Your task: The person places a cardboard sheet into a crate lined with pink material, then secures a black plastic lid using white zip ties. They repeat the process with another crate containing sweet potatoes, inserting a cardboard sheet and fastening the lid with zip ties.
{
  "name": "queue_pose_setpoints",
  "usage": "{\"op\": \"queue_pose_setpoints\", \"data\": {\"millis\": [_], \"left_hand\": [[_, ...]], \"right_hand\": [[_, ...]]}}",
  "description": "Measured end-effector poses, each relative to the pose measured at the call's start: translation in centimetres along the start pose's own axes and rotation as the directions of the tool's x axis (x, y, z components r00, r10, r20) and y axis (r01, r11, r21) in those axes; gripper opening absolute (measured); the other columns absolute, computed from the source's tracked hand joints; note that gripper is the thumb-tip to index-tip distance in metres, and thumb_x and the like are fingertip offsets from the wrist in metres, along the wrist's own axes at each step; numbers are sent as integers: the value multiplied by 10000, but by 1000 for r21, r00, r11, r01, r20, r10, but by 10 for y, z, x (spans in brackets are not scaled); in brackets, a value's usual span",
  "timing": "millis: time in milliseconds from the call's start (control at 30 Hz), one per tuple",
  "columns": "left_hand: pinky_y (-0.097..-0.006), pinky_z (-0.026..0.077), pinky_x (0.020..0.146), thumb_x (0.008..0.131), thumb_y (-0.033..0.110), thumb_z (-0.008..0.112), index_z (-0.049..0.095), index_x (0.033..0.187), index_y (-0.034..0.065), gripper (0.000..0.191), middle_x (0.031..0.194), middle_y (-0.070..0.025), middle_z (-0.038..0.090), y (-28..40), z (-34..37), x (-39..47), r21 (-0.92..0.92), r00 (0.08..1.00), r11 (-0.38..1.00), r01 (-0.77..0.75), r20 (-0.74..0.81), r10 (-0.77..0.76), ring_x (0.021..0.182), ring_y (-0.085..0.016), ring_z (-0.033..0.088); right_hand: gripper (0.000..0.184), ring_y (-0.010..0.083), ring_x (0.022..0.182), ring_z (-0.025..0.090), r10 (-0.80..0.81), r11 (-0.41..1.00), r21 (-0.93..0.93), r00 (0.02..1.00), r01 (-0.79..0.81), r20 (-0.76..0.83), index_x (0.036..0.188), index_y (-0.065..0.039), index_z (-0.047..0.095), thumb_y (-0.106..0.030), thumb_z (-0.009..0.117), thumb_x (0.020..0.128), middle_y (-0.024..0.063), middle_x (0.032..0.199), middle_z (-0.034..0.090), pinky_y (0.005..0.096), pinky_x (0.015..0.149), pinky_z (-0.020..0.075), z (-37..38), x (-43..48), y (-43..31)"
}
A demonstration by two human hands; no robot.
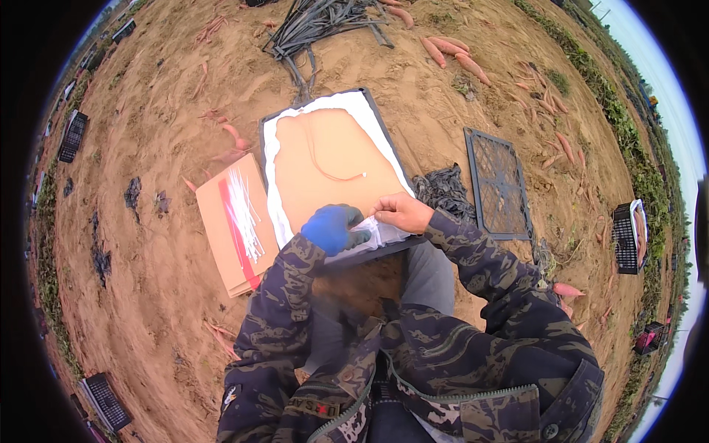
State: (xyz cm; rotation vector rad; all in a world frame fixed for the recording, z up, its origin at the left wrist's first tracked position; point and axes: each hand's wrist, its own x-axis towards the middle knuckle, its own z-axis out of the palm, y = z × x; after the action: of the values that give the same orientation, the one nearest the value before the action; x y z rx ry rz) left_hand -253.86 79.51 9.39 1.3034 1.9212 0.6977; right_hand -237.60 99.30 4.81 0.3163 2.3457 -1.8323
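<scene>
My left hand (pixel 335 229), in a blue and grey work glove, grips the white liner (pixel 372 235) at the near edge of a black plastic crate (pixel 382 253). My bare right hand (pixel 402 212) pinches the same liner just to the right, thumb and forefinger together. A cardboard sheet (pixel 332 160) lies inside the crate, with the liner folded around its rim. On that sheet rests a thin curved tie (pixel 327 173) with a white tip. White cable ties (pixel 241 216) lie in a bundle on stacked cardboard sheets (pixel 219 232) left of the crate.
A black lattice lid (pixel 498 183) lies at the right, near crumpled black plastic (pixel 447 191). Black strips (pixel 321 22) are heaped beyond the crate. Sweet potatoes (pixel 454 52) lie on the sandy soil. A filled crate (pixel 629 237) stands far right; other crates (pixel 72 135) stand at left.
</scene>
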Motion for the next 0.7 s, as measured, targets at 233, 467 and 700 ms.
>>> {"op": "queue_pose_setpoints", "data": {"millis": [233, 467, 700], "left_hand": [[-267, 481, 628, 964, 192, 755, 755, 1074, 4, 218, 782, 7, 676, -10, 8, 7, -353, 988, 928, 119, 136, -74, 670, -79, 568], [-276, 496, 639, 947, 168, 754, 763, 1075, 10, 203, 792, -17, 693, -10, 6, 10, -285, 986, 952, 114, 153, -72, 664, -93, 575], [-373, 543, 764, 926, 165, 735, 767, 1073, 41, 194, 909, -106, 746, -12, 12, 12, -104, 982, 980, -170, 62, 177, 804, -243, 684]], "right_hand": [[123, 185, 869, 710, -205, 953, -282, 920, 110, -334, 1051, -3, 691, -78, 702, 954, 93, 940, 742, 313, 788, 550, 21, -20, -29], [194, 311, 836, 716, -79, 934, -334, 837, -127, -541, 1009, -34, 705, -197, 747, 912, 141, 942, 725, 413, 730, 556, 63, -54, -52], [206, 212, 723, 741, -157, 957, -291, 825, -10, -542, 1045, 19, 743, -140, 761, 916, 141, 876, 758, 327, 677, 582, 70, -44, -35]]}}
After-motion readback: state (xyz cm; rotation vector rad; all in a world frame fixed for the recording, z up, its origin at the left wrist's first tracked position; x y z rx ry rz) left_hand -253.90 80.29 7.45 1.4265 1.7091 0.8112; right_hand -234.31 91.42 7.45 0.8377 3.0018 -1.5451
